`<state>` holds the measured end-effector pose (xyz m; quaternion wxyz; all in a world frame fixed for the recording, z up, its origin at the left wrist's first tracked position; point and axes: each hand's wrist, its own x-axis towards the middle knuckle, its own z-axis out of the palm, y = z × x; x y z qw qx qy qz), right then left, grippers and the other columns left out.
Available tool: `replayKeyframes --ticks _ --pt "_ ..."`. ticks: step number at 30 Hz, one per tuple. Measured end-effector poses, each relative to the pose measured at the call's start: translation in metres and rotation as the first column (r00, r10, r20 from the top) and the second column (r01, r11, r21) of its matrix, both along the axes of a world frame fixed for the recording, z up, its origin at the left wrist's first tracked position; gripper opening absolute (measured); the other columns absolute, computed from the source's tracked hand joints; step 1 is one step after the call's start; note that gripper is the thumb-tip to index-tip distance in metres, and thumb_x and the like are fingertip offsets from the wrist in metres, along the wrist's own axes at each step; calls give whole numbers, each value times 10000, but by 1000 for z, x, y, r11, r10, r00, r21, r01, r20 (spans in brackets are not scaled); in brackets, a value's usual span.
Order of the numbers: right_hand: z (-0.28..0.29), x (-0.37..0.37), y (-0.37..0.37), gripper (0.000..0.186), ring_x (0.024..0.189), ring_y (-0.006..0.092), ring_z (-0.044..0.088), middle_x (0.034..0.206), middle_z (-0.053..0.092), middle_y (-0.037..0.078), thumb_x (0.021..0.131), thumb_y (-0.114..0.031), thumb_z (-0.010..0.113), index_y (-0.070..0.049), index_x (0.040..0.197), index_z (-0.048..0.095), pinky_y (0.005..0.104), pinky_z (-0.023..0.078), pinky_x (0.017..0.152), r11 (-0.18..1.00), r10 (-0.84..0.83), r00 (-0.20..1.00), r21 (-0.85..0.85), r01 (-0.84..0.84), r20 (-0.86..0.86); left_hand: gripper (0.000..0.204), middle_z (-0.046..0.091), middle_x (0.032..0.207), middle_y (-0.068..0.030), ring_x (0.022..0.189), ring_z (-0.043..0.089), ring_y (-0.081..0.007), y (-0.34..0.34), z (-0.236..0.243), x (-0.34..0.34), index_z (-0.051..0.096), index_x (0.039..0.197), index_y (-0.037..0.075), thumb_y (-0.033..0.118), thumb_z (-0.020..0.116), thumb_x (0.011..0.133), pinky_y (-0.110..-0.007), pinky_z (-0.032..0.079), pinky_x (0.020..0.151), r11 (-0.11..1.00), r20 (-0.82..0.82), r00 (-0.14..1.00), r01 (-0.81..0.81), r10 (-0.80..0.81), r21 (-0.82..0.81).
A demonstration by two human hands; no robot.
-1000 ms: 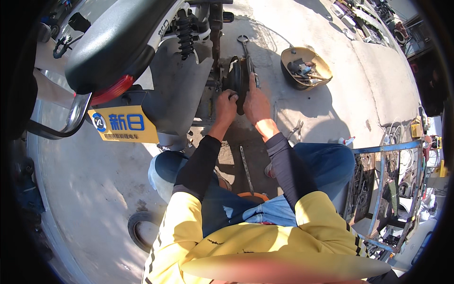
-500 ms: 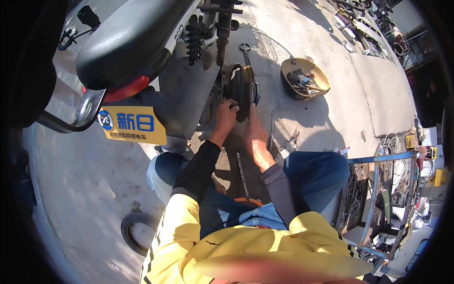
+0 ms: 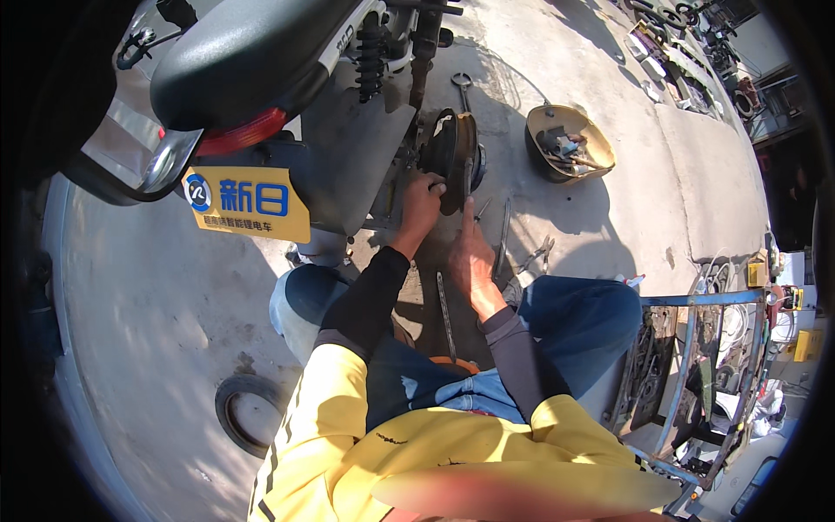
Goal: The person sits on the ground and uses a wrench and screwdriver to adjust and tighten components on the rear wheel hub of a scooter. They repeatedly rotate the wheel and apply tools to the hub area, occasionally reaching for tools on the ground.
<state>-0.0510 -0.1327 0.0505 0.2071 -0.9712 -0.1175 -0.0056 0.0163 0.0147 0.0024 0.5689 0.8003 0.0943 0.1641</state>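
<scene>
At the back of a scooter, a black tyre (image 3: pixel 438 155) stands upright, partly off its wheel, whose rim edge (image 3: pixel 468 139) shows on the right. My left hand (image 3: pixel 422 209) is closed on the tyre's near left edge, thumb toward the tread. In my right hand (image 3: pixel 471 259) is a slim metal tyre lever (image 3: pixel 468 181), its far end against the rim side of the wheel. The index finger lies stretched along the lever; the other fingers curl round it, and the palm hides its lower end.
The scooter's seat (image 3: pixel 235 65) and yellow plate (image 3: pixel 248 205) overhang at left. Right of the wheel sits a tool basin (image 3: pixel 537 148). A wrench (image 3: pixel 464 90), a long bar (image 3: pixel 504 230), another bar (image 3: pixel 445 315) and pliers (image 3: pixel 541 252) lie around. A loose tyre (image 3: pixel 235 413) and a blue metal frame (image 3: pixel 696 301) flank me.
My right hand has drawn back slightly from the wheel, leaving more of the lever visible. My left hand keeps its place on the tyre. The whole view has shifted a little.
</scene>
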Motion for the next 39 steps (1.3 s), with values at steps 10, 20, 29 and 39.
replayKeyframes --ticks 10,20,29,39 --pt "8 12 10 858 923 482 694 1129 676 246 948 -94 547 -134 1682 105 542 557 741 997 -38 999 69 38 -2 179 723 1014 -228 976 701 -396 -3 20 5 706 1076 -29 81 666 941 -452 526 842 997 -83 996 7 -14 -78" --pt "58 100 15 664 862 512 680 963 702 323 1007 -147 524 -104 1624 281 579 523 737 998 -14 1000 69 15 -10 177 709 1007 -238 953 696 -413 1 -5 -17 668 1075 -39 81 654 946 -464 531 831 993 -91 990 109 -104 56" --pt "53 98 6 749 836 460 695 1016 715 278 945 -114 561 -130 1640 281 539 546 712 999 9 1000 -35 -10 -18 202 683 1031 -268 998 646 -487 -3 24 -15 646 1022 -38 133 693 923 -532 509 818 960 -32 993 117 -112 256" --pt "59 98 19 857 837 437 714 1033 709 241 909 -127 600 -105 1661 189 527 566 706 991 6 1000 -133 -10 -30 186 664 1062 -242 972 661 -471 -2 -12 -40 625 1082 -16 69 664 921 -554 534 812 892 -106 987 156 -122 424"
